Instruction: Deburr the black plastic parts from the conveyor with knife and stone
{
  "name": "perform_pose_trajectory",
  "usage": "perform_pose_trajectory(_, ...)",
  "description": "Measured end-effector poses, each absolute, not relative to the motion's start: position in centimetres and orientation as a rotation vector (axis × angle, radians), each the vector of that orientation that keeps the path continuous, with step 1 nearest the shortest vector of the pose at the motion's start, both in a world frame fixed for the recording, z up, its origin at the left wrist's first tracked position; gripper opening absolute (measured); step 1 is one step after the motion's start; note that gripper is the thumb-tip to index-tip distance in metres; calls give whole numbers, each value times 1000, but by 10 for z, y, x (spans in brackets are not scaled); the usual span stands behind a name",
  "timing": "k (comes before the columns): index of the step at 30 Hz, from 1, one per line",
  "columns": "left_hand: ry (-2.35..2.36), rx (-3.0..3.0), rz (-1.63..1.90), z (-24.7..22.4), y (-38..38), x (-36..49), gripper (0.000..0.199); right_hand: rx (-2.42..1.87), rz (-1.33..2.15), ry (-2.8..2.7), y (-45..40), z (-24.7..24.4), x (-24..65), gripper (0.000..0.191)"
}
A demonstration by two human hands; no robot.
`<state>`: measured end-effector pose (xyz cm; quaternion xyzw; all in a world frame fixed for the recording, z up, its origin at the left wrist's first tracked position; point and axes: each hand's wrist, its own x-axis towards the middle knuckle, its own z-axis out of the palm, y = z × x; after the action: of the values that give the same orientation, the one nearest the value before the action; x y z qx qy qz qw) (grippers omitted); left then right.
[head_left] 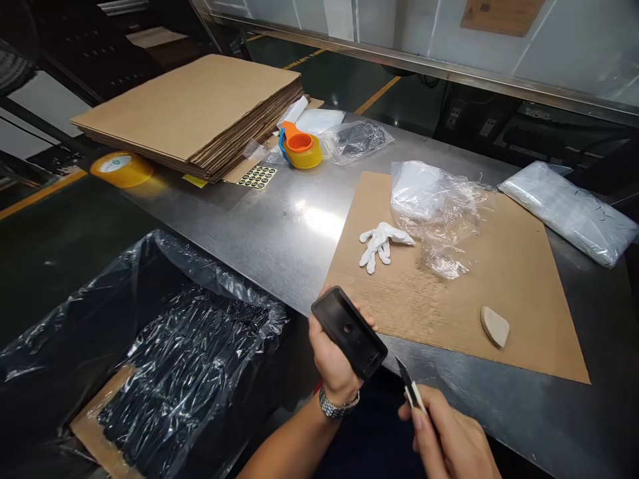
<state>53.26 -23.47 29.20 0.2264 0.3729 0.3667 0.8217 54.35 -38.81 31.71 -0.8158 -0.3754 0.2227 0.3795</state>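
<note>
My left hand point(333, 362) is wrapped round a black rectangular case point(349, 331), which is tilted with its hollow side up and shows a small hole near the middle. To its right my right hand point(444, 429) grips a craft knife point(410, 386) with a pale handle, the dark blade pointing up and left. The blade and the case are apart. Beyond them, on a flat cardboard sheet point(524, 266), lie a white glove point(382, 245) and a tan wedge-shaped block point(495, 326).
On the metal table point(239, 233) are a cardboard stack point(200, 106), an orange tape dispenser point(301, 146), a yellow tape roll point(122, 169), clear plastic bags point(429, 193) and a wrapped bundle point(574, 213). A box lined with black plastic point(184, 372), holding wrapped items, stands lower left.
</note>
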Motion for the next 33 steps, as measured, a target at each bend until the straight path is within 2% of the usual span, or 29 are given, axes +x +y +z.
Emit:
perform_pose_trajectory(3, 781, 436, 803, 294, -234, 533, 38, -2153, 12, -1332, -388, 312, 543, 26)
perform_pose_trajectory(6, 768, 435, 839, 295, -234, 533, 36, -2299, -206, -1542, -385, 307, 540, 31)
perform_pose_trajectory(17, 779, 418, 899, 299, -236, 530, 33, -2367, -375, -1696, -374, 309, 530, 32)
perform_pose_trajectory(33, 746, 508, 960, 295, -237, 527, 37, -2423, -368, -1639, -371, 309, 522, 34)
